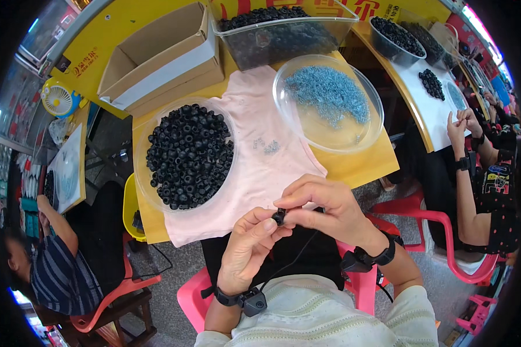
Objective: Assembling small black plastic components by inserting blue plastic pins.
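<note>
- L hand (250, 246) pinching small blk part (279, 217), approx. over table's (373, 162) nr edge.
- R hand (327, 205): thumb + index pinching same pt; extra bit hidden? can't tell.
- Step, prob.: two-handed fitting; next needs steady L, fine R fingertip ctrl.
- Blk pile (189, 156) nr L edge.

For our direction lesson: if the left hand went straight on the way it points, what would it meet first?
Past the small black part it pinches, the left hand would likely meet the right hand, though depth is unclear.
</note>
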The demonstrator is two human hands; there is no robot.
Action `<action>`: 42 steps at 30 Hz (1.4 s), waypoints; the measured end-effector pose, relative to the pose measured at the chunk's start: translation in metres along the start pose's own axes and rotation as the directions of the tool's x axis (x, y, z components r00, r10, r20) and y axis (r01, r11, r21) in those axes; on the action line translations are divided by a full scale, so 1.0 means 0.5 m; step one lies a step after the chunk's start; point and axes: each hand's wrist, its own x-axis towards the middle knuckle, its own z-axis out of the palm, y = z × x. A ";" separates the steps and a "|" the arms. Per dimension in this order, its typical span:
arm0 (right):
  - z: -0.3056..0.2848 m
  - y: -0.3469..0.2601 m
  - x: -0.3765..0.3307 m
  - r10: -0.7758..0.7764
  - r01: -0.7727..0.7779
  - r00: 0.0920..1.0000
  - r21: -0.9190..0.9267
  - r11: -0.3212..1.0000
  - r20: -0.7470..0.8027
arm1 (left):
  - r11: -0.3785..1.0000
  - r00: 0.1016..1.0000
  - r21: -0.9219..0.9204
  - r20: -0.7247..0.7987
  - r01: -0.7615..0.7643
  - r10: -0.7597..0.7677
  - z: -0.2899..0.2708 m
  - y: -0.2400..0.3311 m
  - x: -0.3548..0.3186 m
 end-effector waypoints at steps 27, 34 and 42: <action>-0.005 0.002 -0.006 0.320 -0.312 0.947 0.283 0.907 0.017 | 0.960 0.990 0.250 -0.031 -0.128 0.140 0.012 0.000 0.011; 0.001 -0.001 -0.003 -0.234 0.218 0.972 -0.481 0.849 0.028 | 0.976 0.991 0.183 -0.045 -0.116 0.127 0.004 0.000 0.014; 0.001 0.001 -0.001 -0.304 0.313 0.944 -0.628 0.712 0.126 | 0.984 0.994 0.160 -0.060 -0.078 0.088 0.012 -0.001 0.016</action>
